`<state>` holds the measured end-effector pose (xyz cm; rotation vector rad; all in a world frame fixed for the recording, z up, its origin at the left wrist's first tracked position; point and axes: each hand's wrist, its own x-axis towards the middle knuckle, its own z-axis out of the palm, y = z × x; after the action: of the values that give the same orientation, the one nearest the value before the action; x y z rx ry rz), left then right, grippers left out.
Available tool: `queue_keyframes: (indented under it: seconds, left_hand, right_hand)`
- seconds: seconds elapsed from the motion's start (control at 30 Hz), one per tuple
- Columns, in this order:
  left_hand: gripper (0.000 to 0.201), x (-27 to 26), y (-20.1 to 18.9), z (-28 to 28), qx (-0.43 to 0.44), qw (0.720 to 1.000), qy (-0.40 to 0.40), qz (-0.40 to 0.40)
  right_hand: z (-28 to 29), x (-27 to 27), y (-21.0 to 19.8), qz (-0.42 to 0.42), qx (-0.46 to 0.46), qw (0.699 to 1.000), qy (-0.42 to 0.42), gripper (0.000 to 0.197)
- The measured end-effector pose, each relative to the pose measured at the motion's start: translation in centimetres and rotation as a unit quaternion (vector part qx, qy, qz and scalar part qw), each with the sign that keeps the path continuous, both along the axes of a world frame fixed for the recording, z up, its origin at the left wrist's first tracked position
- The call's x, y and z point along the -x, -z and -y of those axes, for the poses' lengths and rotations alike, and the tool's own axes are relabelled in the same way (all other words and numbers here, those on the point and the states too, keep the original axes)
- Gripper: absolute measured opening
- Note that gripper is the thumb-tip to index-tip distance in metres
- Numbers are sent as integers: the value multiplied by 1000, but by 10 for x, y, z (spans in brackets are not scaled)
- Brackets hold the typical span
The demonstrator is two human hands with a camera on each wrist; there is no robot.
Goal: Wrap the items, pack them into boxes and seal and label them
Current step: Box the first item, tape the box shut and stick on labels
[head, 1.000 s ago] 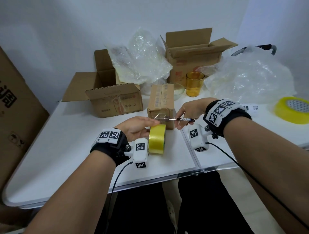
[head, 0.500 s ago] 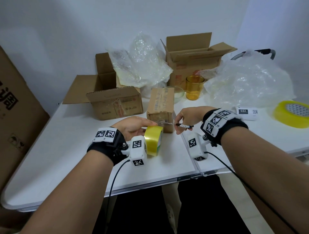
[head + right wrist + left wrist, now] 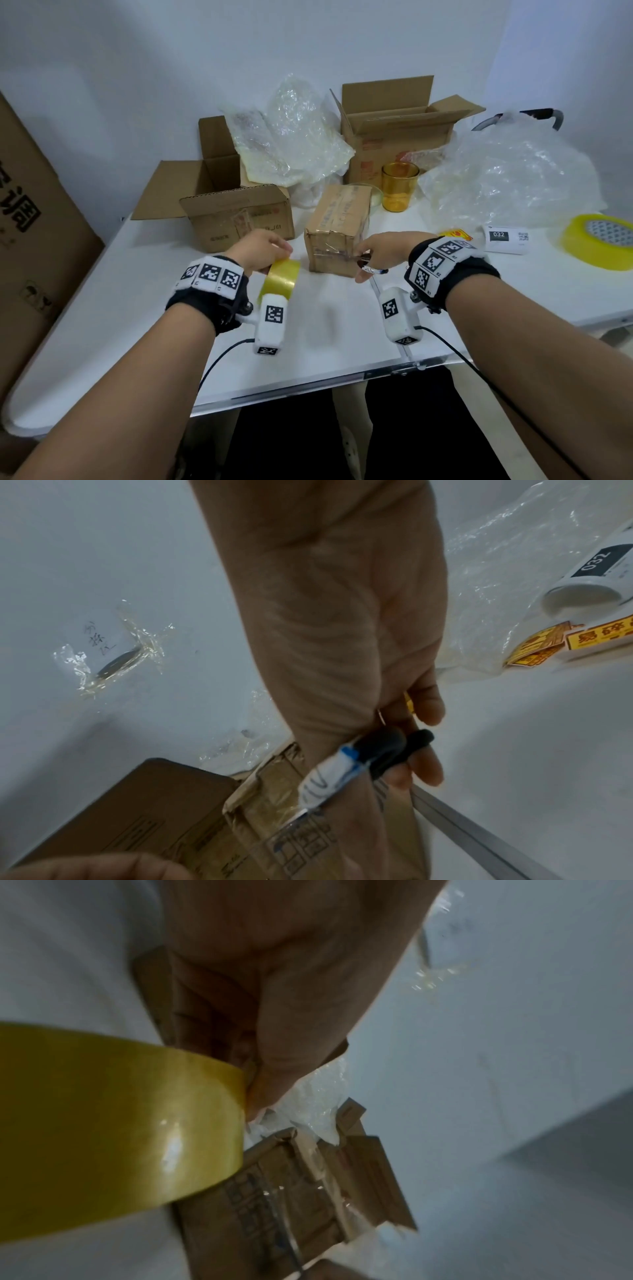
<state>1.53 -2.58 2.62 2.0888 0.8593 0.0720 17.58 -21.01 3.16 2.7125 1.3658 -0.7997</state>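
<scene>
Tape roll point(image 3: 280, 279) pulled away from worn taped box point(image 3: 337, 229), left fingers gripping roll, right gripping scissors point(image 3: 364, 265).

1. The small sealed box point(image 3: 337, 228) is brown cardboard with clear tape along its top seam and down its near end; it lies flat at the middle of the tabletop point(image 3: 102, 308).
2. The yellow tape roll point(image 3: 280, 279) stands on edge, just left of the box and nearer the front edge.
3. The scissors point(image 3: 368, 265), black-handled with a white label, lie level at the box's near end face.
</scene>
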Motion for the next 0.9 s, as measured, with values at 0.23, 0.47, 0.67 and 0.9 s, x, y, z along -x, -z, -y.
queue_keyframes:
  seconds: [0.23, 0.47, 0.67, 0.9]
  left_hand:
    - [47, -2, 22, -6, -364, 918, 73, -142]
    - [50, -9, 38, -7, -392, 905, 79, -144]
    - [44, -27, 24, 8, -476, 864, 125, 102]
    - [102, -48, 24, 12, -331, 893, 299, 63]
  right_hand:
    - [2, 4, 7, 82, -2, 995, -57, 52]
    - [8, -3, 24, 116, -2, 991, -61, 46]
    - [8, -2, 32, 147, -31, 986, -75, 48]
    - [29, -5, 44, 153, 26, 984, -91, 35]
